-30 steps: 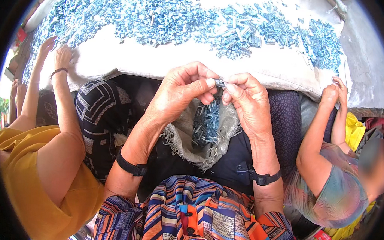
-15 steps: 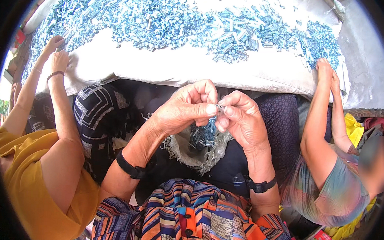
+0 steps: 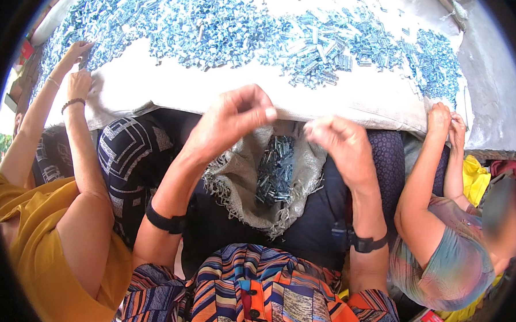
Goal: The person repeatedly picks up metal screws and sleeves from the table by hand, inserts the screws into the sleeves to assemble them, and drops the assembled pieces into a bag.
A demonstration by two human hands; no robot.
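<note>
My left hand (image 3: 231, 122) is raised near the front edge of the table, its fingers bent and the thumb stretched apart from them. I see nothing between them. Opposite it, my right hand (image 3: 346, 146) hovers with its fingertips smeared by motion, so what they hold, if anything, does not show. Below and between the hands, a frayed woven sack (image 3: 228, 185) lies open over my lap. Small bluish metal pieces (image 3: 275, 170) fill its middle.
A cloth-covered table (image 3: 175, 85) bears a wide heap of small bluish metal pieces (image 3: 217, 32). One person's hands (image 3: 79, 72) work at its left edge, another person's hands (image 3: 447, 120) at the right. Yellow cloth (image 3: 474, 176) lies at the right.
My hands have parted from their fingertip contact over the sack, where they held a small metal piece. The sack's contents now show more. The right-hand person's hands have drawn slightly nearer.
</note>
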